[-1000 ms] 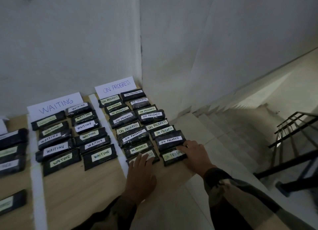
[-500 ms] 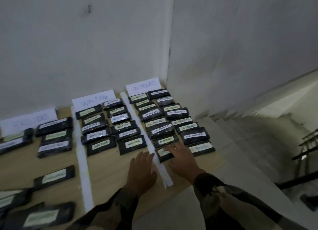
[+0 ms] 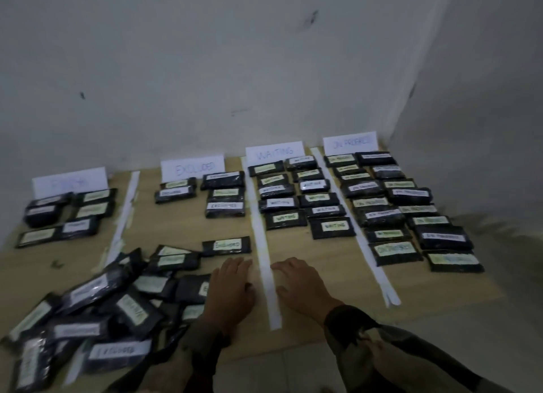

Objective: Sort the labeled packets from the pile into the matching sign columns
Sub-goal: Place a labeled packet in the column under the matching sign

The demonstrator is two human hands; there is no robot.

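1. Head view, back of the wooden board [image 3: 317, 263]: white paper signs stand against the wall. I read EXCLUDED sign [image 3: 193, 168], WAITING sign [image 3: 274, 153] and ON PROGRESS sign [image 3: 350, 142]. The writing on the leftmost sign [image 3: 70, 182] is too blurred to read.
2. Same view, columns: dark packets with pale labels lie in two-wide rows below each sign. The WAITING packets [image 3: 296, 198] and ON PROGRESS packets [image 3: 390, 204] carry matching words where I can read them. White paper strips [image 3: 264, 240] separate the columns.
3. One packet marked EXCLUDED [image 3: 226, 245] lies alone, well below its column's rows and just beyond the pile.
4. The unsorted pile [image 3: 102, 304] sprawls at the near left of the board, its packets overlapping at odd angles. One at the front reads EXCLUDED [image 3: 119, 352]; most other labels are smeared.
5. My operator's left hand [image 3: 232, 290] lies palm down at the pile's right edge, fingers straight, gripping nothing.
6. The right hand [image 3: 299, 284] rests across the strip from it, fingers loosely bent with tips on the wood, holding nothing.
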